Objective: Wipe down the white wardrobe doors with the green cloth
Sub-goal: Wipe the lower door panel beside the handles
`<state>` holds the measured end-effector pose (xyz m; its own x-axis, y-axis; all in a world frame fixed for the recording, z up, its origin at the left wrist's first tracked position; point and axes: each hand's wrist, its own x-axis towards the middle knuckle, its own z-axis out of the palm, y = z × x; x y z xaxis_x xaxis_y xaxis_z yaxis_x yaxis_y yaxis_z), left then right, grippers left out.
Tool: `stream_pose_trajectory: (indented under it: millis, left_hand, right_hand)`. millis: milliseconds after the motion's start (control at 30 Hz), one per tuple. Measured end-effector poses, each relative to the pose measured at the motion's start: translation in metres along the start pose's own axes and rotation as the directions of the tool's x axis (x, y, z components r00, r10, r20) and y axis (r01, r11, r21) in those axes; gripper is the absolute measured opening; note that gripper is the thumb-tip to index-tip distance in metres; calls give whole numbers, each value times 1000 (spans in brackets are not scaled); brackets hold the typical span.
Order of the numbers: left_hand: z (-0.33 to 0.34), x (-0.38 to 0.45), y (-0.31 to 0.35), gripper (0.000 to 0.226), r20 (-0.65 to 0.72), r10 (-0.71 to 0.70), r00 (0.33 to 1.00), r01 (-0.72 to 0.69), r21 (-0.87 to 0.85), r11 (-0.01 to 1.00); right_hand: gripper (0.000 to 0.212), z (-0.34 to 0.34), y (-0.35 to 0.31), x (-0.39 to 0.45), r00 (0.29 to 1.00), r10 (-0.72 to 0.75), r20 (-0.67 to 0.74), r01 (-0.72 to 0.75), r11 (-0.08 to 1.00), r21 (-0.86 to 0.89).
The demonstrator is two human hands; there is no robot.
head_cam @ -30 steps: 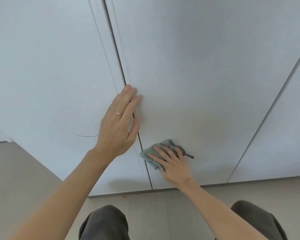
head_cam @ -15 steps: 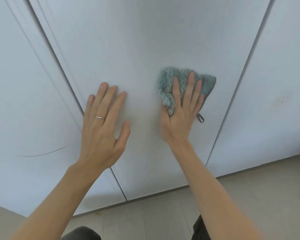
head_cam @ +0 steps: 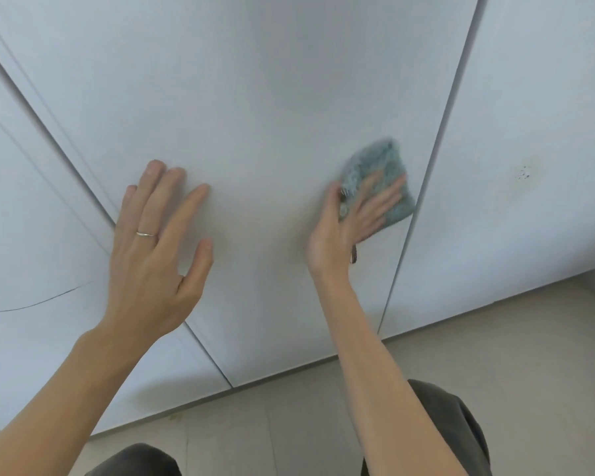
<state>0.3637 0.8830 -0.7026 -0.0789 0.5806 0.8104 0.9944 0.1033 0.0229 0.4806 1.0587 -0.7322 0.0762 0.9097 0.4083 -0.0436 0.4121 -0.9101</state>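
The white wardrobe fills the view, with its middle door [head_cam: 255, 108] straight ahead. My right hand [head_cam: 349, 223] presses the green cloth [head_cam: 380, 170] flat against the right side of that door, close to the seam with the right door [head_cam: 536, 97]. Its fingers are straight and blurred by motion. A small dark loop of the cloth hangs below the palm. My left hand [head_cam: 158, 242], with a ring on one finger, rests flat on the middle door's left part, fingers spread, near the seam with the left door [head_cam: 24, 214].
The right door carries a small patch of dark specks [head_cam: 524, 173]. A thin curved dark line [head_cam: 38, 304] marks the left door. Pale floor [head_cam: 495, 355] runs along the foot of the wardrobe, and my knees in dark trousers [head_cam: 461, 424] show at the bottom.
My right hand has swept the cloth from low by the left seam up and across the middle door to its right edge. My left hand has shifted from the seam onto the middle door.
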Motion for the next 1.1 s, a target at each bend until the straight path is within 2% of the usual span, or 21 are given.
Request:
stream_pose_trajectory:
  millis: [100, 167, 200, 267, 300, 333, 400, 433, 500, 567, 633, 700, 767, 900, 967, 1100]
  left_hand:
    - [-1, -1, 2, 46, -16, -23, 1000, 22, -32, 999]
    - [-3, 0, 1, 45, -24, -28, 999, 27, -40, 999]
    - [-1, -3, 1, 44, -21, -34, 999, 33, -54, 998]
    - [3, -7, 0, 44, -25, -44, 999, 43, -67, 997]
    - [4, -8, 1, 44, -25, -52, 998, 50, -73, 996]
    - [7, -12, 2, 44, -14, -60, 998, 58, -79, 995]
    - [11, -15, 5, 44, 3, -72, 997, 72, -90, 993]
    - [12, -18, 6, 44, 14, -76, 997, 77, -92, 993]
    - [16, -27, 9, 44, 34, -79, 996, 82, -89, 993]
    - [20, -38, 10, 43, 35, -81, 996, 83, -75, 994]
    - [28, -50, 12, 42, 53, -89, 995, 92, -56, 994]
    - [36, -61, 13, 43, 80, -96, 992, 101, -49, 994]
    - [43, -73, 16, 47, 120, -127, 985, 133, -43, 990]
    - [49, -83, 21, 53, 180, -150, 972, 161, -49, 986]
    - [46, -82, 19, 53, 192, -162, 968, 174, -48, 984]
    - [44, -82, 13, 53, 181, -160, 970, 166, -14, 986]
  right_hand:
    - [66, 13, -44, 8, 965, -253, 66, 259, 961, -100]
    - [62, 12, -34, 8, 937, -347, 40, 349, 926, -141]
    - [62, 8, -16, 4, 938, -347, 17, 345, 925, -157]
    - [67, 1, 23, -11, 981, -189, -45, 182, 975, -125]
    - [69, -3, 42, -18, 998, -30, -64, 26, 997, -67]
    - [72, -7, 64, -26, 983, 169, -68, -167, 985, 31]
    - [81, -13, 103, -38, 853, 520, -33, -490, 822, 289]
    - [82, -17, 122, -42, 775, 631, -10, -577, 715, 395]
    - [81, -26, 160, -52, 639, 769, 27, -661, 531, 530]
    - [88, -35, 195, -59, 532, 842, 85, -728, 404, 554]
    - [92, -40, 236, -58, 468, 871, 150, -765, 314, 563]
    - [69, -50, 251, -53, 422, 879, 222, -788, 235, 569]
    - [51, -61, 267, -57, 330, 901, 283, -797, 104, 595]
    - [52, -74, 277, -61, 230, 913, 338, -768, -44, 639]
    - [52, -64, 268, -65, 221, 914, 339, -745, -66, 664]
    - [55, -34, 230, -76, 316, 824, 469, -725, -109, 680]
